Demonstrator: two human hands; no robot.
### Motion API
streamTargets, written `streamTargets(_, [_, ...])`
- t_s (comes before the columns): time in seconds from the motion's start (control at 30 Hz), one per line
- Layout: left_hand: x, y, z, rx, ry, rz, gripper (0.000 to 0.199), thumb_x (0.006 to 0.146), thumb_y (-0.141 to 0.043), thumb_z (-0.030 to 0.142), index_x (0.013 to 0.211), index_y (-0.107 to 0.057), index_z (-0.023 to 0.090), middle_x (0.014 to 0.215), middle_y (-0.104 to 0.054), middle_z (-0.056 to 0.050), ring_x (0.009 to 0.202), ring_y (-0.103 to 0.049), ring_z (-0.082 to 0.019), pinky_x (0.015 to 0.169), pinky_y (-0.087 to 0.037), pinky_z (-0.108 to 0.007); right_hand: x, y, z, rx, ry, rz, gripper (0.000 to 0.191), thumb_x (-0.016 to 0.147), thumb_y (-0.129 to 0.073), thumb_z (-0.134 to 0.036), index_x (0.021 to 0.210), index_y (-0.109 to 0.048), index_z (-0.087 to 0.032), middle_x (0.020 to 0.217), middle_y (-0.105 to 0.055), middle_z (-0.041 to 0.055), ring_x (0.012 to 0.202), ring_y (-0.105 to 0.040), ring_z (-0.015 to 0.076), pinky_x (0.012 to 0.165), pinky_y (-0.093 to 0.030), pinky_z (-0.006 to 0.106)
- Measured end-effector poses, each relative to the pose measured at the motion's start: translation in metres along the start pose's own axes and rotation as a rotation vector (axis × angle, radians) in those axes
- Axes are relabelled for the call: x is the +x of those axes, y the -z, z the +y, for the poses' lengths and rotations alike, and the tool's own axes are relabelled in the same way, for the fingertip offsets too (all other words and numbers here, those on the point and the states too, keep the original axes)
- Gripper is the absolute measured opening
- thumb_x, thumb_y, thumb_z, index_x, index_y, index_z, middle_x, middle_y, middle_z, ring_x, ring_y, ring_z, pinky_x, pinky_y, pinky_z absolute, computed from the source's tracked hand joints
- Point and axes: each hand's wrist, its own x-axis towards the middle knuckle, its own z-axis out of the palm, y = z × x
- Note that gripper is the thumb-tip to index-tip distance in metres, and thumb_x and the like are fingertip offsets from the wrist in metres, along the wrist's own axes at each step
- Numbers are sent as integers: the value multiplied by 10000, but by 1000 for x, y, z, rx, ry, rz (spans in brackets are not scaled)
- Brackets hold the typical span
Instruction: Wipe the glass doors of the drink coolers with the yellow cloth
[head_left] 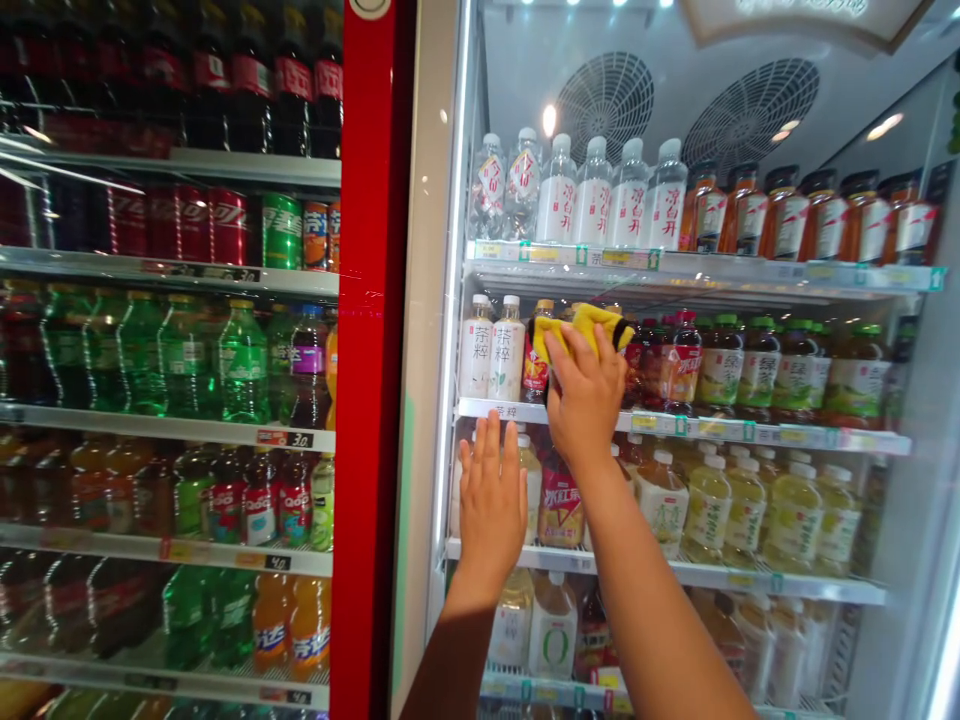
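Observation:
My right hand [587, 395] is raised at the middle of the view, its fingers pressed onto a yellow cloth [594, 326] with black edging. The cloth lies flat against the glass door, in front of the shelf with tea bottles. Lower and to the left, my left hand [493, 497] rests with its fingers stretched upward against the glass, holding nothing. Its fingertips reach the edge of the shelf [712, 431] that bears white-labelled bottles [507, 350] and green-capped bottles [796, 370].
Left of the red frame [375, 360] stands another cooler with cola bottles, cans and green bottles [242, 360]. A light-coloured door frame [426, 300] runs beside it. Clear water bottles [595, 195] fill the upper right shelf, below two round vents [752, 110].

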Motion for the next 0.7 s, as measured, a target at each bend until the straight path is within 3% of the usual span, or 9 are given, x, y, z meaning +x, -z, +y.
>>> streamTargets(0.1, [-3, 1, -6, -2, 6, 15, 775, 1023, -447, 166, 1649, 8, 197, 1689, -237, -184, 1578, -177, -318, 1235, -308, -596, -25, 5, -17, 13, 107, -104, 561, 882, -503, -88, 1384, -615, -312, 1461, -615, 23, 1478, -376, 288, 1158, -321, 523])
streamTargets(0.23, [-5, 4, -18, 3, 34, 22, 759, 1021, -456, 172, 1649, -30, 192, 1680, -255, -199, 1573, -193, -322, 1236, -302, -598, -57, 19, -11, 41, 139, -113, 535, 887, -504, -64, 1347, -633, -305, 1422, -648, 18, 1452, -422, 262, 1147, -333, 465])
streamTargets(0.33, [-4, 7, -27, 5, 53, 26, 748, 1025, -458, 187, 1648, -44, 191, 1680, -254, -207, 1576, -182, -317, 1237, -304, -592, -44, 12, -10, 41, 55, -36, 533, 884, -505, -64, 1339, -641, -305, 1418, -648, 34, 1453, -417, 280, 1140, -333, 489])
streamTargets(0.43, [-3, 8, -32, 15, 59, 33, 740, 1026, -459, 188, 1646, -55, 181, 1677, -264, -212, 1580, -172, -314, 1238, -303, -590, -26, -3, -27, 33, -3, -14, 562, 877, -501, -67, 1376, -620, -297, 1447, -624, 48, 1475, -379, 300, 1157, -299, 535])
streamTargets(0.57, [-6, 10, -38, 25, 53, 38, 723, 1031, -435, 181, 1644, -53, 164, 1668, -285, -219, 1577, -190, -311, 1229, -328, -578, -40, -3, -45, 64, 141, -134, 592, 850, -521, -50, 1371, -621, -311, 1444, -633, 17, 1465, -398, 265, 1174, -277, 486])
streamTargets(0.7, [-12, 14, -42, 41, 57, 13, 718, 1032, -415, 176, 1645, -42, 158, 1670, -285, -213, 1572, -209, -313, 1214, -369, -558, -53, 7, -39, 76, 185, -153, 581, 844, -557, -51, 1356, -634, -314, 1413, -655, 17, 1452, -418, 259, 1164, -290, 452])
